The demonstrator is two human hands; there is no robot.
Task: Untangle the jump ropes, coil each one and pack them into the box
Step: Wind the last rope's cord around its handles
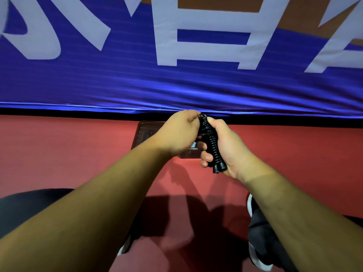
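My right hand (225, 146) grips a black jump rope bundle (211, 144): the handles held together with black cord wound tightly round them in many turns. The handle ends stick out below my palm. My left hand (180, 132) is closed at the top of the bundle, pinching the cord's loose loop near the upper end. Both hands are held above a clear plastic box (146, 134) that sits on the red floor; my left wrist hides most of it and its contents cannot be made out.
A blue banner (176, 85) with large white letters hangs along the far side, its lower edge meeting the red floor (68, 154). My knees in dark trousers (25, 205) and a shoe (255, 254) show at the bottom.
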